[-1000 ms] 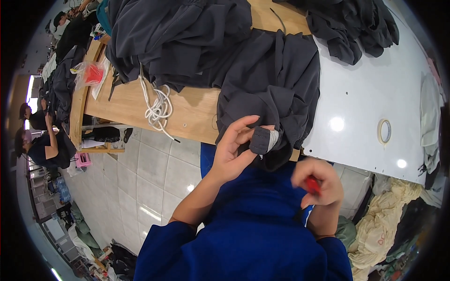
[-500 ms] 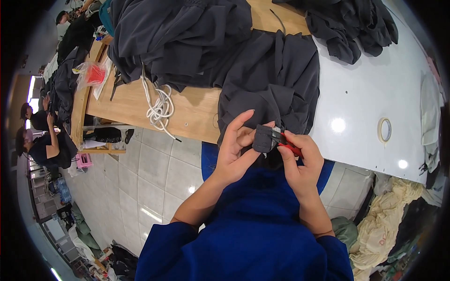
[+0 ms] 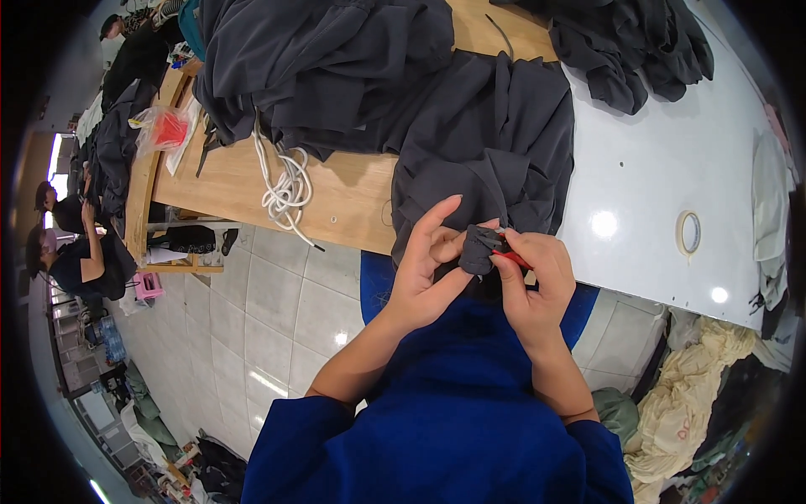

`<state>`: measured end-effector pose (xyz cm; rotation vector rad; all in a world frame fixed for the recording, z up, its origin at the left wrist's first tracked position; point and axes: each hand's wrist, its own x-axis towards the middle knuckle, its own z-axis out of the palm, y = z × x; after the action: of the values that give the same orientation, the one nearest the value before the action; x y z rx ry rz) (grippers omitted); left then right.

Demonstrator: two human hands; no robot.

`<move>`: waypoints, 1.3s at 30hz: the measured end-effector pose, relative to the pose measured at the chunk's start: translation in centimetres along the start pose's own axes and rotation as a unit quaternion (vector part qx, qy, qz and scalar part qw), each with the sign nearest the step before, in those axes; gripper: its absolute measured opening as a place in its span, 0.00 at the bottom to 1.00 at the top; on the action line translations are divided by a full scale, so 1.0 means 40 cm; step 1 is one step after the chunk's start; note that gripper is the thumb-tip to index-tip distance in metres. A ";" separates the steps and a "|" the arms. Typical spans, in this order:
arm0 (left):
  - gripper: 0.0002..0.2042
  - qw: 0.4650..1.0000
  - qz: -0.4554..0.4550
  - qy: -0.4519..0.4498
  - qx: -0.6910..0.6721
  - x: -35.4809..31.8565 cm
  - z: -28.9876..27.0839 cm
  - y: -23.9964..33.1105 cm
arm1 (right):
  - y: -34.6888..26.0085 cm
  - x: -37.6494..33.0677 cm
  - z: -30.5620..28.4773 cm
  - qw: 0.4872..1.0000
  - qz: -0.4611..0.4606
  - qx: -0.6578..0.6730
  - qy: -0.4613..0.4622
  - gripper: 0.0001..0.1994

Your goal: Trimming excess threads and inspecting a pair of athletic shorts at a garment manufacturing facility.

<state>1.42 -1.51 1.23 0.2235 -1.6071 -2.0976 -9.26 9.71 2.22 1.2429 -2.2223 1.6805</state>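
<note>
Left hand (image 3: 424, 273) grip pinching dark fabric fold (image 3: 477, 250), right hand (image 3: 536, 281) grip clenched on red-handled snips (image 3: 509, 254), above counter (image 3: 353, 197) edge

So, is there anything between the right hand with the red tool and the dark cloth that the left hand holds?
Nothing visible. The right hand brings the red tool directly onto the dark cloth, pinched by the left hand.

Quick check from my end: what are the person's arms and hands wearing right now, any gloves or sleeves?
No gloves: the left hand and right hand are bare, with no rings or watch visible. Both forearms are uncovered; loose royal-blue sleeves end around the elbows, matching the blue top.
</note>
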 end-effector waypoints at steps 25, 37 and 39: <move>0.33 0.999 -0.007 0.049 -0.013 0.005 -0.034 0.016 | 0.090 0.005 -0.066 0.899 0.280 0.294 0.164 0.07; 0.31 0.997 0.036 0.001 0.063 0.001 -0.042 0.012 | 0.024 0.008 -0.071 0.963 0.188 0.164 -0.100 0.12; 0.32 0.996 0.033 0.000 0.081 -0.005 -0.037 0.013 | 0.009 0.016 -0.053 0.966 0.172 0.163 -0.102 0.14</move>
<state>2.33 -2.78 1.26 0.2203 -1.7629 -1.9188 -10.70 11.15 3.10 1.1914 -2.4710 2.2145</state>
